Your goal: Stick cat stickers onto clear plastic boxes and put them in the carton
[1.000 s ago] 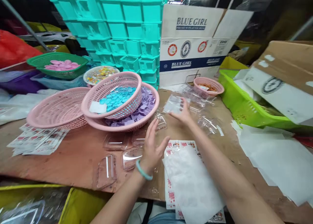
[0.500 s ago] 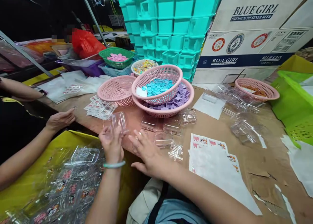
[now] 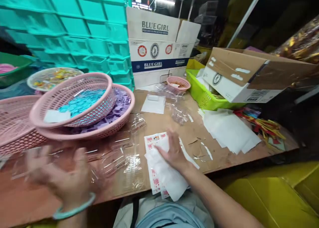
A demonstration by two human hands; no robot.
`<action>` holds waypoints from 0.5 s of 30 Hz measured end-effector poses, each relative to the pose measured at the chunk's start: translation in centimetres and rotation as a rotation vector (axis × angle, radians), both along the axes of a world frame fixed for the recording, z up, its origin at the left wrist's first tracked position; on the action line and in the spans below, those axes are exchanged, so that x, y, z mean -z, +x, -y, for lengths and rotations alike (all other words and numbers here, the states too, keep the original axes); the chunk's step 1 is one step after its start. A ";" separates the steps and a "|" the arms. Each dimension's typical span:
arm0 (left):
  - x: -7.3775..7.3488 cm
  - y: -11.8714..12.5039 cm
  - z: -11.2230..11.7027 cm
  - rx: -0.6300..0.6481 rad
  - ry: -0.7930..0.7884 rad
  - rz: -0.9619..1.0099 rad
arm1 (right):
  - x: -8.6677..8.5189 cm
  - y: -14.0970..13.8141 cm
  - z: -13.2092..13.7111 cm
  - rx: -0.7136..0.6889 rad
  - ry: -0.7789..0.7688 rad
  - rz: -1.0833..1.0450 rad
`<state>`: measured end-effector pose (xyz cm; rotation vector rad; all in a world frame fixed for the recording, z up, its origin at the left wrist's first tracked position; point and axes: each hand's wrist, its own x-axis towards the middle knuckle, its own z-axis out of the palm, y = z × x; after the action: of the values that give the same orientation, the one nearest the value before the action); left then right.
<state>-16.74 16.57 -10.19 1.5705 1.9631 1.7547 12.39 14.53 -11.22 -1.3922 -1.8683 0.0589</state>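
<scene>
My left hand [image 3: 62, 178], a pale green bangle at its wrist, is blurred over the left part of the table. Its fingers are spread and nothing shows in its grip. Close by lie clear plastic boxes [image 3: 113, 160], several in a loose group. My right hand [image 3: 174, 153] rests on a small pile of white sheets [image 3: 171, 180] with red and orange printed stickers along their edges. Its thumb stands apart from the fingers, which reach over the upper part of the pile.
Pink baskets [image 3: 127, 113] with blue and purple pieces stand at left, before stacked turquoise crates [image 3: 99, 32]. A white carton [image 3: 159, 38] is behind. At right are a green basket [image 3: 204, 98], an open box [image 3: 239, 68], white paper [image 3: 226, 128] and red-yellow strips [image 3: 267, 128].
The view has swung right. My right hand has moved from beside the left hand onto the printed sheets. The clear plastic piece at my left hand has been let go, and its fingers have spread.
</scene>
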 end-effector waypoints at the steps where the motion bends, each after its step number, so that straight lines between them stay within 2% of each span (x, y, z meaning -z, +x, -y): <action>1: -0.3 3.3 -0.1 0.148 0.051 -0.052 | 0.2 2.5 -0.8 0.178 0.000 -0.036; 2: -0.5 6.7 -0.4 0.324 0.057 -0.051 | 0.2 4.8 -1.8 0.319 -0.011 -0.062; 3: -0.6 10.1 -1.1 0.517 -0.010 -0.019 | 0.2 6.9 -2.9 0.419 -0.031 -0.072; 4: -0.4 13.4 -2.1 0.665 -0.094 0.055 | 0.1 8.7 -4.2 0.482 -0.056 -0.064; 6: 0.3 19.3 -5.1 0.857 -0.291 0.307 | -0.5 11.3 -7.0 0.527 -0.121 -0.015; 8: 1.2 24.0 -8.8 0.906 -0.490 0.615 | -1.3 12.9 -9.6 0.493 -0.246 0.030; 11: 2.0 28.8 -12.9 0.938 -0.581 0.719 | -2.5 14.2 -12.0 0.410 -0.464 0.024; 13: 1.8 30.0 -13.4 0.943 -0.572 0.728 | -3.2 14.4 -12.2 0.377 -0.522 0.008; 15: 1.3 29.3 -11.9 0.897 -0.504 0.723 | -4.0 13.4 -11.2 0.310 -0.464 -0.024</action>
<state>12.52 28.49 -11.47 1.1099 0.9815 1.0839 25.83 25.75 -7.19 -1.9724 -1.6591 0.3702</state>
